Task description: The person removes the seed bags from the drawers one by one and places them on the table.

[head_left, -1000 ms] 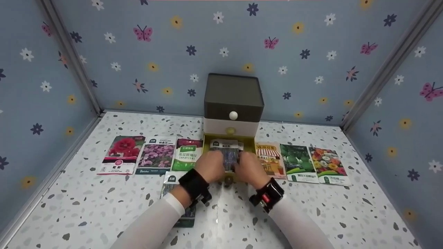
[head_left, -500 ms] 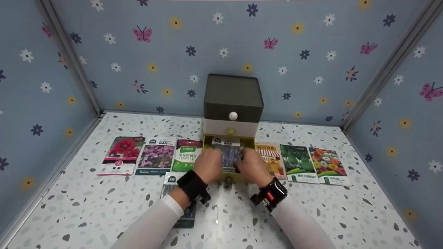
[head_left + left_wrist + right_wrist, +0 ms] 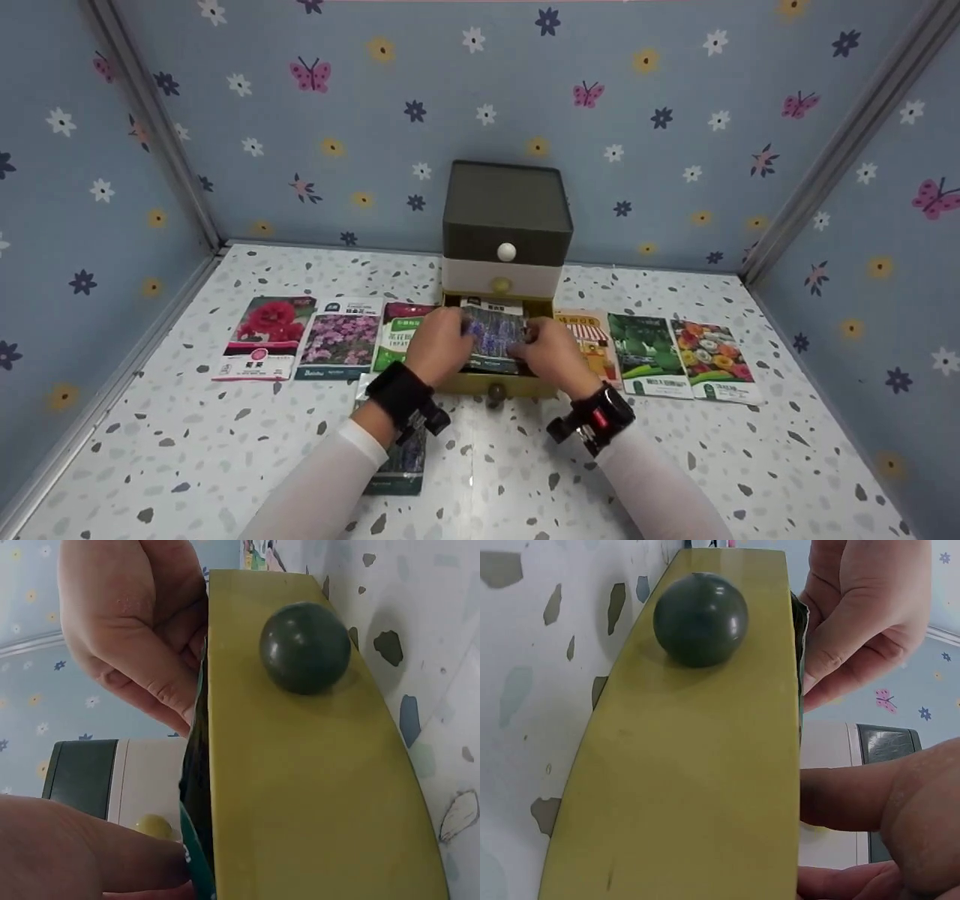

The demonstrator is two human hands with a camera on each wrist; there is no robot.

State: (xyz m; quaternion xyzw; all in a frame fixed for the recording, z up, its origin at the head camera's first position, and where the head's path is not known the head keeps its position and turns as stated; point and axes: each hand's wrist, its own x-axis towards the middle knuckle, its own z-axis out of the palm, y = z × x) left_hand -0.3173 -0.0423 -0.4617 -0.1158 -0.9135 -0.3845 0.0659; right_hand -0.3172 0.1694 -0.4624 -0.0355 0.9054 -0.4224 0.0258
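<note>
A seed packet (image 3: 495,334) with purple flower spikes lies face up inside the pulled-out yellow bottom drawer (image 3: 521,386). My left hand (image 3: 436,346) pinches its left edge, with several fingers curled toward it. At the right edge, my right hand (image 3: 556,356) grips with thumb and fingertips. In the left wrist view the packet's dark green lower edge (image 3: 196,859) shows just behind the drawer front, beside the left thumb (image 3: 142,859). The right thumb (image 3: 840,799) reaches over the drawer rim in the right wrist view. A dark round knob (image 3: 496,394) sits on the drawer front.
Above the drawer sit a white drawer (image 3: 469,277) and a dark grey-green one (image 3: 510,195), both closed. Left lie several packets, including a red-flower one (image 3: 266,337); right, several more, including a green one (image 3: 646,352). Another purple-flower packet (image 3: 401,472) lies under the left forearm.
Both hands have spread slightly apart and shifted outward, uncovering more of the packet. The packet has moved slightly right in the drawer. The drawers have not visibly moved.
</note>
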